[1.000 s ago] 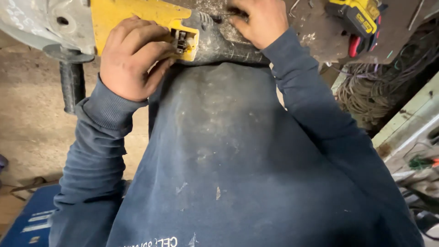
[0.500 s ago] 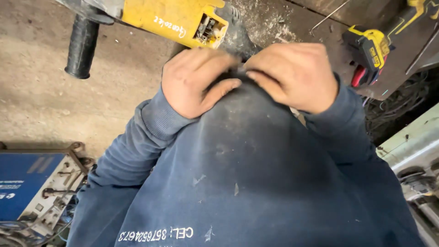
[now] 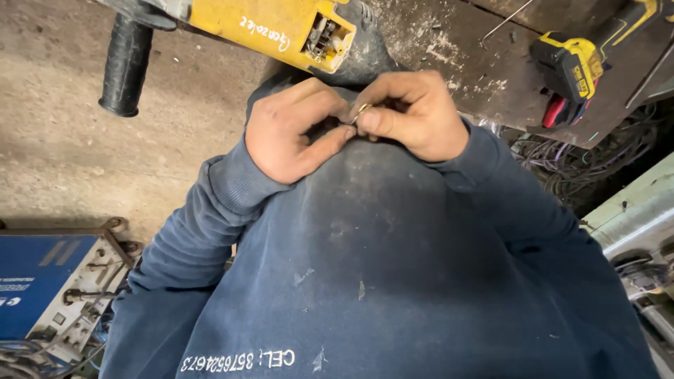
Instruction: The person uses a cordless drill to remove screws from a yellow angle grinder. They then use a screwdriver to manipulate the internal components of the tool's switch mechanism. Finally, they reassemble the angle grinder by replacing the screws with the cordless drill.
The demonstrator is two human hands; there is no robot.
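Note:
My left hand (image 3: pixel 295 133) and my right hand (image 3: pixel 411 112) meet close to my chest, fingertips pinched together on a small shiny metal part (image 3: pixel 361 109). Both sleeves are dark blue. Just beyond the hands lies a yellow angle grinder (image 3: pixel 274 24) with its rear housing open and its inner contacts showing (image 3: pixel 324 38). Its black side handle (image 3: pixel 126 63) sticks out to the left. The grinder rests at the edge of a dirty dark workbench (image 3: pixel 449 49).
A yellow and black cordless drill (image 3: pixel 583 63) lies on the bench at the upper right. A thin wire (image 3: pixel 509 20) lies near it. A blue welding machine (image 3: pixel 49 288) stands on the concrete floor at the lower left. Tangled cables (image 3: pixel 583 168) hang at the right.
My hands have come off the grinder's rear and drawn back toward my chest, now pinching a small metal part. The view has shifted, showing more floor and the blue machine.

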